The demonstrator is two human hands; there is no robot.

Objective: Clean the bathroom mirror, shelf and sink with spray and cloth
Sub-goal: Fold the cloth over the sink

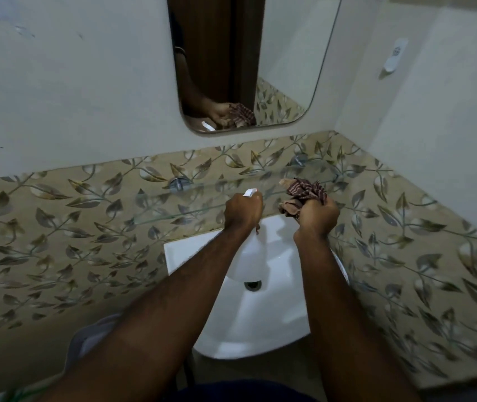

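Head view: the left hand [243, 211] is curled tight round a white spray bottle [250, 193] above the sink [248, 323]. The right hand [317, 217] clutches a bunched striped cloth [305, 191] at the glass shelf [173, 211] — below the mirror [286, 53].

Bathroom, plainly. White sink [260, 314] at 6 o'clock, wall mirror [283, 53] at 12. Glass shelf [173, 206] and leaf-patterned tiles [86, 242] between.

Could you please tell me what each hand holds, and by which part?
The left hand grips the spray bottle at its neck; the right hand clutches the striped cloth by its near end.
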